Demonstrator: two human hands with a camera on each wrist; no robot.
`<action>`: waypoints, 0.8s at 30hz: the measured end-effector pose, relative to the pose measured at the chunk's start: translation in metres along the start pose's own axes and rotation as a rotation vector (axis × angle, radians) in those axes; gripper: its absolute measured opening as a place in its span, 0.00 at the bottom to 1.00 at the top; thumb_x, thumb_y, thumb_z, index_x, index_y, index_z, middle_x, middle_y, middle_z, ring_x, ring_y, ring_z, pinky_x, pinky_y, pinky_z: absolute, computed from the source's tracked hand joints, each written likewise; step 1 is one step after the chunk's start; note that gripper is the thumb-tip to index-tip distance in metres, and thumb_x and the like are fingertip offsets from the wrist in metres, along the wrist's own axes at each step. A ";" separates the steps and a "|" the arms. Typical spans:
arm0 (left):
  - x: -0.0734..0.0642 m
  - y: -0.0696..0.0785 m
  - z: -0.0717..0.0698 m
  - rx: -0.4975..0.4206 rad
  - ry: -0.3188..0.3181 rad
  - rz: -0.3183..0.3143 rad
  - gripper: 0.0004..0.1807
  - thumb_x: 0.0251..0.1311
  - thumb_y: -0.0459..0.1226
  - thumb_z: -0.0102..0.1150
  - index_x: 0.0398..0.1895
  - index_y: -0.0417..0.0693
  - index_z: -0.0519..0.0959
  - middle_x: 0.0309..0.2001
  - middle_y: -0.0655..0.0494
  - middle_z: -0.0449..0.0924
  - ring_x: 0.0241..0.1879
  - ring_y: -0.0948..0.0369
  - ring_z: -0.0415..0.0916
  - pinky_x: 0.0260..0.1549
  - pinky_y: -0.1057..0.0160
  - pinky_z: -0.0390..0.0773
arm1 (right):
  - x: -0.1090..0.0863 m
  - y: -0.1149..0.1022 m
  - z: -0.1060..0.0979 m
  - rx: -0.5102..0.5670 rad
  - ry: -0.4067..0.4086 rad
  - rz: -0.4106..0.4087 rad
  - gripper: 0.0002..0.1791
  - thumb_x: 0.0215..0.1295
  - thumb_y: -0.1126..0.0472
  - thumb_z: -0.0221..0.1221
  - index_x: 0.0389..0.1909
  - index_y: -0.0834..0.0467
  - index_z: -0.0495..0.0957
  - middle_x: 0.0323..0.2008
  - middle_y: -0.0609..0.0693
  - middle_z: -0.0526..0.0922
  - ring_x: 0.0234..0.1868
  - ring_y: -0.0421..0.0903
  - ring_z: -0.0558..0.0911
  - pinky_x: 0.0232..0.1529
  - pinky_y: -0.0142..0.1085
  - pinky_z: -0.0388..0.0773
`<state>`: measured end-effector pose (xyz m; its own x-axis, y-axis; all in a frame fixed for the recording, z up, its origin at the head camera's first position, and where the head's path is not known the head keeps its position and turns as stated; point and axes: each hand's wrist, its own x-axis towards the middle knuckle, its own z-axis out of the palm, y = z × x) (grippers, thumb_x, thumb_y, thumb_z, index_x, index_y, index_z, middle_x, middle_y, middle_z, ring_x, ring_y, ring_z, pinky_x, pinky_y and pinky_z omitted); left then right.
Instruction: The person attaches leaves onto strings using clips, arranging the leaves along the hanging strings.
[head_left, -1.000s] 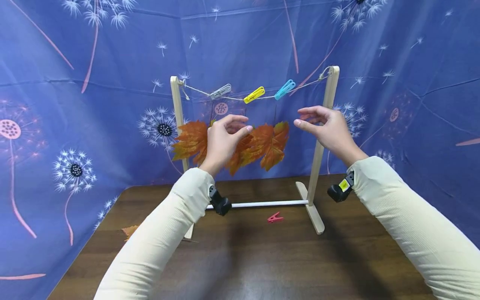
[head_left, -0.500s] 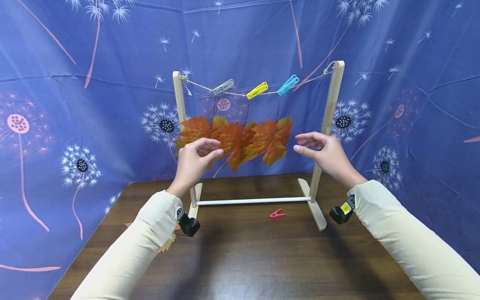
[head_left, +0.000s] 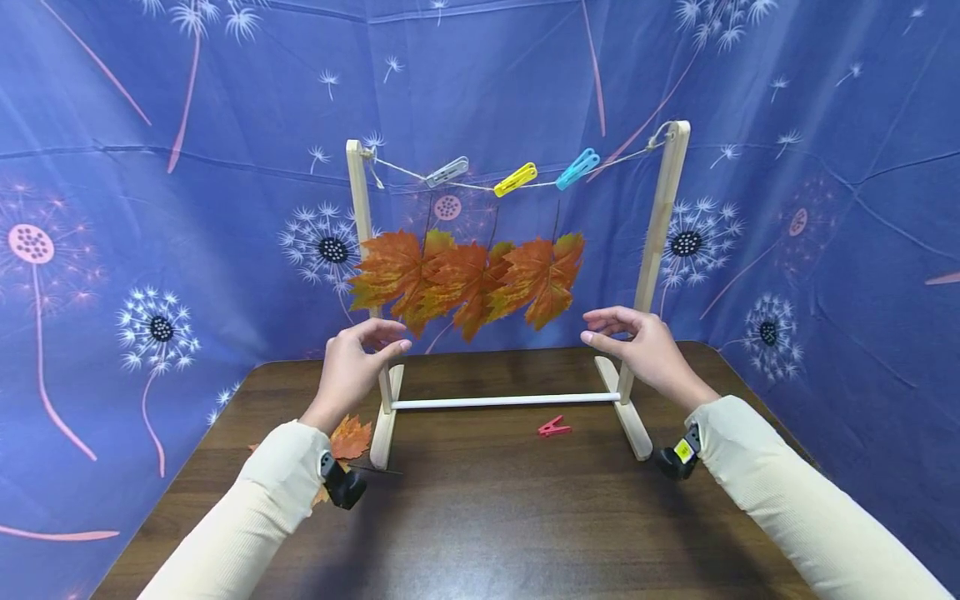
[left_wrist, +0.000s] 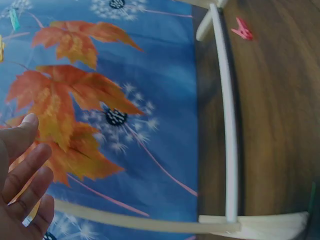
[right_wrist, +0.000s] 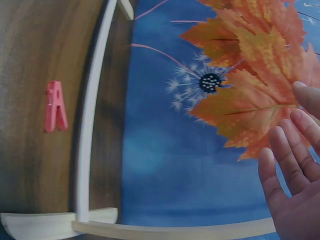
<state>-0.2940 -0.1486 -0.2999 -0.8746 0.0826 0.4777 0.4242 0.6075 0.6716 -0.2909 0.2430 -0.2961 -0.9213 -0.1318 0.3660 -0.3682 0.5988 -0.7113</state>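
Note:
Three orange-yellow maple leaves hang by their stems below the string, side by side and overlapping: the left leaf (head_left: 390, 267), the middle leaf (head_left: 467, 283) and the right leaf (head_left: 546, 275). Above them a grey clothespin (head_left: 447, 172), a yellow clothespin (head_left: 515, 179) and a light blue clothespin (head_left: 577, 169) sit on the string. My left hand (head_left: 356, 362), fingers loosely bent, is in the air below the left leaf by the left post. My right hand (head_left: 637, 342) hovers before the right post, lower than the right leaf. Both hands hold nothing.
The wooden rack has a left post (head_left: 359, 192), a right post (head_left: 663, 212) and a white crossbar (head_left: 506, 402). A pink clothespin (head_left: 554, 427) lies on the brown table (head_left: 510, 517). Another orange leaf (head_left: 350, 437) lies at the left, partly behind my left forearm.
My left hand has moved left and down, away from in front of the leaves. My right hand has lowered beside the right post. The hanging leaves and clothespins stay on the string.

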 end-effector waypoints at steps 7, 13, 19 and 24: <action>-0.016 -0.026 0.000 0.035 -0.044 -0.041 0.12 0.63 0.37 0.70 0.48 0.43 0.86 0.41 0.50 0.88 0.40 0.53 0.84 0.42 0.52 0.80 | -0.008 0.017 0.013 0.038 -0.029 0.012 0.20 0.69 0.55 0.66 0.57 0.60 0.82 0.46 0.55 0.87 0.46 0.48 0.82 0.45 0.34 0.75; -0.031 -0.050 0.000 0.067 -0.093 -0.076 0.12 0.62 0.35 0.70 0.47 0.40 0.86 0.41 0.49 0.88 0.40 0.52 0.86 0.44 0.49 0.80 | -0.016 0.031 0.027 0.079 -0.060 0.019 0.20 0.68 0.57 0.67 0.57 0.62 0.81 0.46 0.57 0.86 0.46 0.50 0.82 0.41 0.34 0.76; -0.045 -0.074 0.000 0.163 -0.137 -0.099 0.09 0.60 0.34 0.71 0.42 0.41 0.86 0.38 0.50 0.89 0.39 0.51 0.86 0.42 0.48 0.80 | -0.022 0.043 0.041 0.104 -0.079 0.027 0.19 0.66 0.59 0.68 0.54 0.63 0.82 0.46 0.58 0.87 0.46 0.49 0.82 0.42 0.36 0.77; -0.059 -0.091 0.001 0.200 -0.189 -0.167 0.08 0.60 0.34 0.71 0.42 0.42 0.87 0.38 0.51 0.88 0.40 0.51 0.84 0.41 0.48 0.79 | -0.026 0.053 0.053 0.110 -0.084 0.024 0.17 0.65 0.61 0.69 0.52 0.64 0.84 0.45 0.56 0.86 0.43 0.46 0.82 0.43 0.35 0.77</action>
<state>-0.2816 -0.2084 -0.3896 -0.9643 0.1030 0.2441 0.2333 0.7668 0.5980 -0.2933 0.2356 -0.3749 -0.9356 -0.1872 0.2995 -0.3531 0.5126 -0.7826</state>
